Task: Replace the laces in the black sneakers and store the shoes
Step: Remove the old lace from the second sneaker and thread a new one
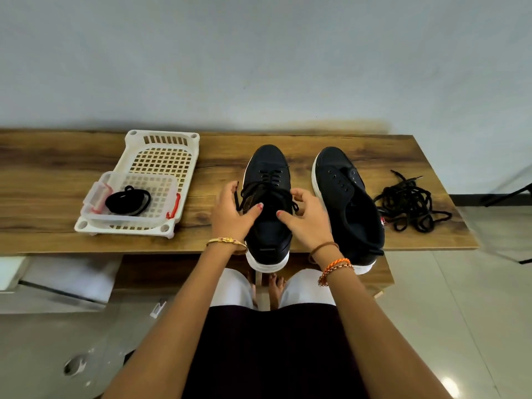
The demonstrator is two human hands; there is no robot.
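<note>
Two black sneakers with white soles stand on the wooden table (403, 151), toes away from me. The left sneaker (269, 165) carries a black lace (267, 180) threaded through its eyelets. My left hand (233, 211) holds one lace end at the shoe's left side, thumb on the tongue. My right hand (308, 214) holds the other end at the right side, its thumb also on the tongue. The right sneaker (345, 197) has bare eyelets and no lace.
A loose heap of black laces (411, 203) lies right of the shoes. At the left stands a white plastic basket (161, 145), holding a clear box (100, 197) with a coiled black lace (128, 200) in it. The table's front edge runs under my wrists.
</note>
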